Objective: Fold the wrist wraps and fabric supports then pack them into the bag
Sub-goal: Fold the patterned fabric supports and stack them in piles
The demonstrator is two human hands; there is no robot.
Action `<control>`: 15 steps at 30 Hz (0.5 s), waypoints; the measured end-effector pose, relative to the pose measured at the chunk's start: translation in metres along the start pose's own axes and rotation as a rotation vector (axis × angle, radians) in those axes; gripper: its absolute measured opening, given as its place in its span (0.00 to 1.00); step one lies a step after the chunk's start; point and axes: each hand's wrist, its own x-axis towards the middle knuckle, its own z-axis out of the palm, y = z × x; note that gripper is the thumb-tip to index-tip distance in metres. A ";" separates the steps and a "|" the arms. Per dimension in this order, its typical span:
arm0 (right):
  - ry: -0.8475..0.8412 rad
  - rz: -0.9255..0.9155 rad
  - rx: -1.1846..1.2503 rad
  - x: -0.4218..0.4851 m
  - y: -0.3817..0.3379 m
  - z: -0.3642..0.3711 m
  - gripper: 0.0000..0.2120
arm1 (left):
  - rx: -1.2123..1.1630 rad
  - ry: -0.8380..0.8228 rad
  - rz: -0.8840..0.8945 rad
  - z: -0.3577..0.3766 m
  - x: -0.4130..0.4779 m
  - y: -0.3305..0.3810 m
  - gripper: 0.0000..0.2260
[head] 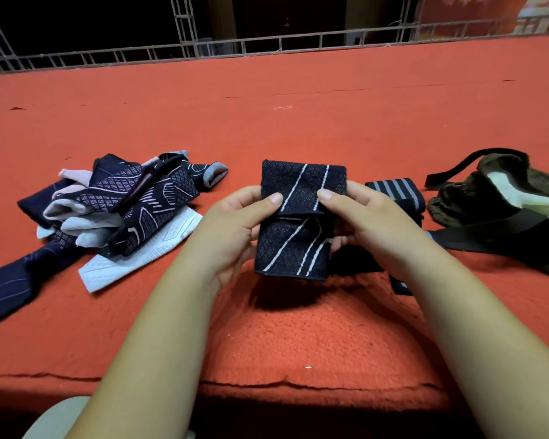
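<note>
I hold a black knitted wrist wrap (pixel 295 245) with white diagonal stripes above the orange carpet, folded over on itself. My left hand (pixel 235 226) grips its left edge, thumb on the front at the fold. My right hand (pixel 368 223) pinches its right edge, thumb pressing the folded flap. A dark strap hangs from the wrap behind my right wrist. A pile of dark navy and white fabric supports (pixel 118 210) lies at the left. The dark olive bag (pixel 501 210) with black straps lies at the right, its mouth showing a white lining.
A black wrap with grey stripes (pixel 393 191) lies between my right hand and the bag. The orange carpet (pixel 267 115) stretches back to a metal railing (pixel 203 49). A carpet edge runs along the front near me.
</note>
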 end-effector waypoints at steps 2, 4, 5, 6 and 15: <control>-0.054 0.033 0.025 0.000 0.000 0.000 0.11 | -0.071 0.017 0.030 0.001 0.001 0.000 0.14; -0.080 0.046 0.056 0.000 0.001 0.000 0.10 | -0.105 0.037 0.051 0.002 0.001 0.001 0.14; -0.081 0.041 0.071 0.000 0.002 0.000 0.10 | -0.084 0.048 0.059 0.001 0.001 0.002 0.13; -0.072 0.031 0.086 0.000 0.001 0.001 0.11 | -0.030 0.061 0.072 0.000 0.000 0.003 0.11; -0.141 0.047 0.142 -0.001 0.000 0.007 0.15 | -0.035 0.044 0.112 -0.006 -0.001 0.007 0.09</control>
